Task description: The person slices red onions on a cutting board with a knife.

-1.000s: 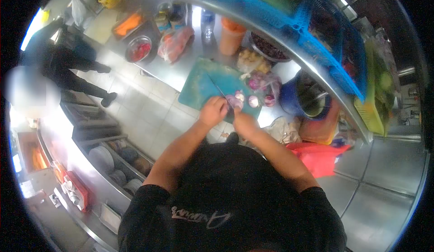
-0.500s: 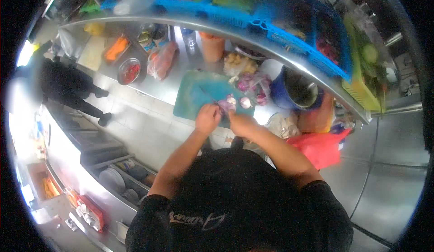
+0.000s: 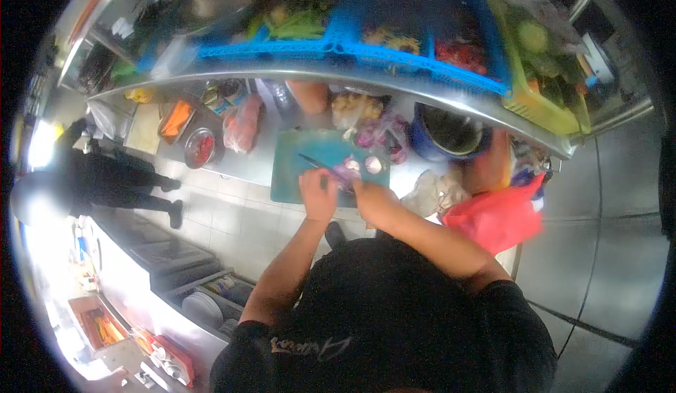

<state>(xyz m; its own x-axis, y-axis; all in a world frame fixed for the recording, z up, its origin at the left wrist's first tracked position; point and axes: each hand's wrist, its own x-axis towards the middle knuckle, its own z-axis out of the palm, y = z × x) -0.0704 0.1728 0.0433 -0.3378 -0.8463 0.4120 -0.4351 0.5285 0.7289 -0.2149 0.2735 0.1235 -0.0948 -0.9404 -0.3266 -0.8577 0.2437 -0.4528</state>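
A dark-bladed knife (image 3: pixel 318 163) lies over the teal cutting board (image 3: pixel 289 182), its tip to the upper left. My right hand (image 3: pixel 373 201) is closed around its handle end, near the board's front edge. My left hand (image 3: pixel 319 190) is on the near side of the blade with curled fingers; anything inside them is too small to tell. Purple onion pieces (image 3: pixel 346 167) are beside the blade, above my right hand. A cut onion (image 3: pixel 373 165) sits to their right. A plastic bag of purple onions (image 3: pixel 386 138) touches the board's far right corner area.
Behind the board are a bag of yellowish pieces (image 3: pixel 352 110) and an orange container (image 3: pixel 308 97). A blue bucket (image 3: pixel 429 146) and red bag (image 3: pixel 496 217) are at right. Blue baskets (image 3: pixel 394 58) line the shelf above. A person in dark clothes (image 3: pixel 105 178) is at left.
The camera view has turned, bringing more of the shelf baskets in. My left hand has shifted a little away from the onion pieces, and more of the blade shows.
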